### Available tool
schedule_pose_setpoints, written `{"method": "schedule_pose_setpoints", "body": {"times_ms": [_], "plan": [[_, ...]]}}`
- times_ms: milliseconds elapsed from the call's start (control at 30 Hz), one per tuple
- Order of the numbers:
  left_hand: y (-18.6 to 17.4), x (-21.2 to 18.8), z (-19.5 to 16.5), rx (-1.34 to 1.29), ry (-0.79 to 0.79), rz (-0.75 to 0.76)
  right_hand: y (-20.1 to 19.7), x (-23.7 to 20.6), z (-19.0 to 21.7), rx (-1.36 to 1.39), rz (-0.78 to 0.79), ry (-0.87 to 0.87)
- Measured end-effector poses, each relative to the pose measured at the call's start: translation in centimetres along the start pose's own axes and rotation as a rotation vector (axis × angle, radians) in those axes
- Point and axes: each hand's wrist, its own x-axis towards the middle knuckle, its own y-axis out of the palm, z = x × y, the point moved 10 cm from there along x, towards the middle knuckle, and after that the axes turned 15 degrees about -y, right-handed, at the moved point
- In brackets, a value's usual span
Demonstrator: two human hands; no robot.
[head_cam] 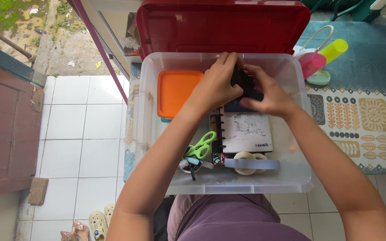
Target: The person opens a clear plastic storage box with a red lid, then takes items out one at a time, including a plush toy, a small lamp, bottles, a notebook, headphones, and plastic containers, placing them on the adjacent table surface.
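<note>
Black object [245, 83], small and blocky, sits between both my hands above the far half of the clear plastic bin [150, 134]; I cannot tell what kind of thing it is.

Working left to right. The orange square lid [177, 91] lies flat in the bin's far-left part, apart from my hands. My left hand [217, 85] is curled over the near-left end of the black object, fingers closed on it. Below that forearm, the green-handled scissors [202, 146] rest beside a spiral-bound sketchbook [246, 133], with rolls of tape [249, 163] at the near wall. My right hand [269, 96] is wrapped around the object's right end, thumb across the top, also closed on it.

Judgement: the grip is two-handed and firm, but the object hangs over loose contents. I would keep it low and centred over the sketchbook, hold wrists clear of the scissors, and avoid knocking the red lid [222, 24] propped behind. Off to the right, pink and yellow cups [322, 58] stand on the patterned cloth [371, 120], well apart.
</note>
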Motion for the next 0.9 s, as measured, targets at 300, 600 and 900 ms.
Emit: {"method": "schedule_pose_setpoints", "body": {"times_ms": [300, 600, 900], "plan": [[2.1, 0.7, 0.1, -0.371, -0.021, 0.214, -1.5, 0.0, 1.2, -0.036, -0.088, -0.006], [1.2, 0.8, -0.4, -0.343, 0.086, 0.244, -2.0, -0.5, 1.2, 0.138, -0.164, -0.004], [0.9, 1.0, 0.2, -0.245, 0.075, 0.245, -2.0, -0.4, 1.0, 0.062, -0.155, -0.048]]}}
